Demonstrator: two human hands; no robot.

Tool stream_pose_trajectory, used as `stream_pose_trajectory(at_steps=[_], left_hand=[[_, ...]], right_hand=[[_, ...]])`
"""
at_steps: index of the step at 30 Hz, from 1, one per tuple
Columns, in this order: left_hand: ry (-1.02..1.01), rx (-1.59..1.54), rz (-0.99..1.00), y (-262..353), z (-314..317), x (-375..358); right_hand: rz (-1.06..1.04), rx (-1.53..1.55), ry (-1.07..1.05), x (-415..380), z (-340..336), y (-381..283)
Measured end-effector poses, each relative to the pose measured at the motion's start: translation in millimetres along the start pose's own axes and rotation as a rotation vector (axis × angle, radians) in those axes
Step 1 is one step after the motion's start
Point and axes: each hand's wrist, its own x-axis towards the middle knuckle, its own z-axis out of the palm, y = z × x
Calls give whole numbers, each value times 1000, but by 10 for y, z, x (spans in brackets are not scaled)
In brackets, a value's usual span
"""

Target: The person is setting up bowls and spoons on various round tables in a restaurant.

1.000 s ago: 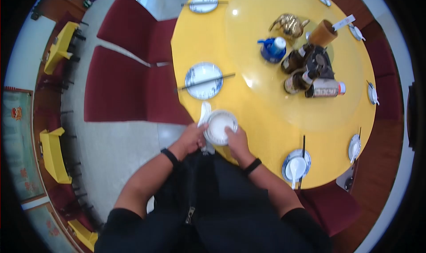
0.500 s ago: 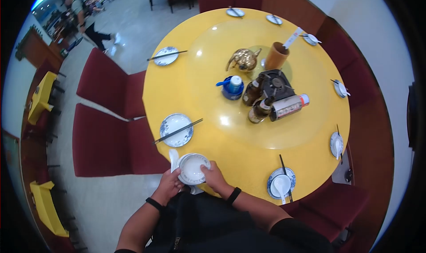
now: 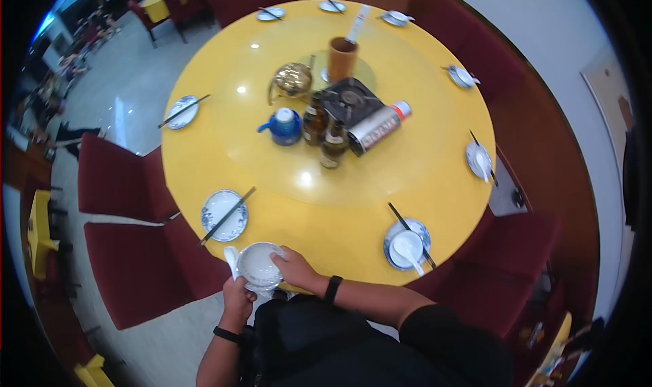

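A stack of white bowls (image 3: 260, 268) is between my two hands at the table's near edge. My right hand (image 3: 297, 267) is closed on the rim, thumb over the inside of the top bowl. My left hand (image 3: 237, 300) is closed low on the left side, around the handles of white soup spoons (image 3: 231, 259) that point up beside the bowls. Just beyond, a blue-patterned plate (image 3: 212, 214) lies with black chopsticks (image 3: 234, 209) across it. To the right, another plate (image 3: 389, 245) carries a bowl (image 3: 405, 241), a spoon (image 3: 409, 252) and chopsticks (image 3: 399, 217).
The yellow round table (image 3: 285, 214) bears more place settings along its rim. At its middle stand a gold teapot (image 3: 293, 80), brown bottles (image 3: 333, 146), a portable stove (image 3: 350, 101), a gas can (image 3: 380, 129) and a wooden holder (image 3: 342, 59). Dark red chairs (image 3: 142, 261) flank it.
The view has swung, so the table and its things sit further left. Both hands still hold the bowls and spoons. The walking person at the far left is now near the view's edge.
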Motion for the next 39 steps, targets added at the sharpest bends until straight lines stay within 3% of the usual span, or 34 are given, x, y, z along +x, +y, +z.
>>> stream_pose_trajectory(at_steps=[5, 7, 13, 20, 22, 24, 28, 30, 31, 33, 35, 39], left_hand=[[20, 15, 28, -27, -74, 46], [5, 30, 41, -9, -72, 27], [1, 64, 47, 47, -27, 21], [2, -11, 59, 55, -110, 63], [-7, -4, 93, 35, -205, 86], [10, -31, 99, 52, -213, 50], [29, -112, 79, 116, -311, -10], [60, -150, 78, 162, -352, -60], [71, -168, 81, 178, -385, -68], [68, -220, 81, 183, -512, -79], [75, -247, 112, 217, -607, -94], [31, -325, 122, 258, -885, -64]], right_hand=[[7, 60, 14, -37, -44, -157], [221, 104, -94, -65, -86, -250], [223, 292, -115, -8, 14, 4], [298, 419, -146, -28, 52, -174], [227, 244, -85, 44, 120, 16], [243, 403, -110, -3, 106, -205], [302, 412, -161, 6, 117, -281], [361, 689, -181, 56, 134, -366], [370, 679, -194, 110, 144, -368], [387, 772, -113, 210, 164, -408], [419, 704, -75, 397, 145, -465], [260, 174, -74, 991, 258, -421]])
